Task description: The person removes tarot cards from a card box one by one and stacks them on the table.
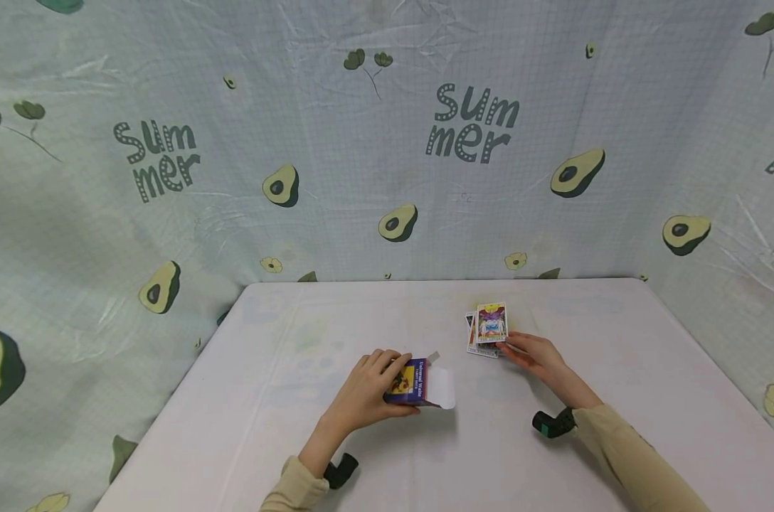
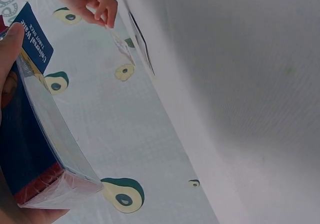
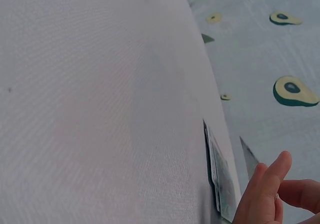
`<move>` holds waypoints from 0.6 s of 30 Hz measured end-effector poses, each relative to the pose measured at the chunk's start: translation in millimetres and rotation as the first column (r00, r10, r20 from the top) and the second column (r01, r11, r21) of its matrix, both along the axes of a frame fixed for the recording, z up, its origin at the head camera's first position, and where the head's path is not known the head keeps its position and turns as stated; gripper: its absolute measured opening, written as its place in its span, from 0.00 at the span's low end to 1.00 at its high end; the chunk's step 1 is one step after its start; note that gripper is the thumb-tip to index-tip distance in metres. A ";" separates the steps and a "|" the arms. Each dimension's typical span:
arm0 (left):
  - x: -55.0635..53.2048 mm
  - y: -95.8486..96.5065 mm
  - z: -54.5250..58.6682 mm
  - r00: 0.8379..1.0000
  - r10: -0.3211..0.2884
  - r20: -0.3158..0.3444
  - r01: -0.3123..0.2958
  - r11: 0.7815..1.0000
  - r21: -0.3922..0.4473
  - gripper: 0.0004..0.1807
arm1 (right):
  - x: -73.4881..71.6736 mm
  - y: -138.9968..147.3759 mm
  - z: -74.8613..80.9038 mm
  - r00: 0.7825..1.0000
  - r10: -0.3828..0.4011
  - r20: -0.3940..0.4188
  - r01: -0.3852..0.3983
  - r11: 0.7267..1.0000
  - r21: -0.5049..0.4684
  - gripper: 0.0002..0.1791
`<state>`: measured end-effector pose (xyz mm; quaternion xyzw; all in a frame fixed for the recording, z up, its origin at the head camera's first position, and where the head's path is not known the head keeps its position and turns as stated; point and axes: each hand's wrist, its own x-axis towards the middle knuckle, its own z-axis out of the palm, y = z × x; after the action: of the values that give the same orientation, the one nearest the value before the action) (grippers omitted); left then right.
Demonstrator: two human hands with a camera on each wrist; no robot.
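My left hand [image 1: 364,395] grips a blue and purple tarot deck box [image 1: 405,380], fingers over its top and thumb along its near side. The box's white flap [image 1: 441,388] hangs out toward the right. My right hand [image 1: 541,358] pinches a colourful tarot card [image 1: 492,323] by its lower right corner. This card is lifted over a small pile of cards [image 1: 483,350] and partly hides it. In the left wrist view the raised card [image 2: 121,46] hangs from the right fingertips, apart from the pile [image 2: 142,42].
A white-covered table [image 1: 297,320] lies under both hands. Behind it and at the sides hangs a pale curtain [image 1: 336,128] printed with avocados and "summer" lettering. Each wrist wears a black camera, one at the left [image 1: 341,471] and one at the right [image 1: 553,423].
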<state>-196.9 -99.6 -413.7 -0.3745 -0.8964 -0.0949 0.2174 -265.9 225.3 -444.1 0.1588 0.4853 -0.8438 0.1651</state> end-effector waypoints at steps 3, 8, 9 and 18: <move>0.2 0.3 0.4 1.000 -0.003 0.006 0.003 1.000 0.004 0.45 | -1.0 1.0 -1.8 1.000 -0.009 0.004 0.009 1.000 -0.011 0.12; -0.8 0.5 0.8 1.000 -0.009 0.000 0.009 1.000 0.004 0.45 | -2.3 2.1 -3.5 1.000 -0.004 0.003 0.004 1.000 0.013 0.12; -1.1 0.5 0.8 1.000 -0.009 -0.002 0.009 1.000 0.004 0.45 | -2.5 2.1 -3.7 1.000 -0.002 0.002 0.002 1.000 0.026 0.14; -1.9 0.3 -1.5 1.000 -0.012 -0.001 0.012 1.000 0.007 0.45 | -2.6 -1.2 -8.1 0.999 0.031 -0.018 -0.028 0.989 0.148 0.31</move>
<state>-198.8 -99.4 -415.2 -0.3793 -0.8937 -0.0990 0.2184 -268.5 224.1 -452.2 0.1549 0.5505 -0.8045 0.1606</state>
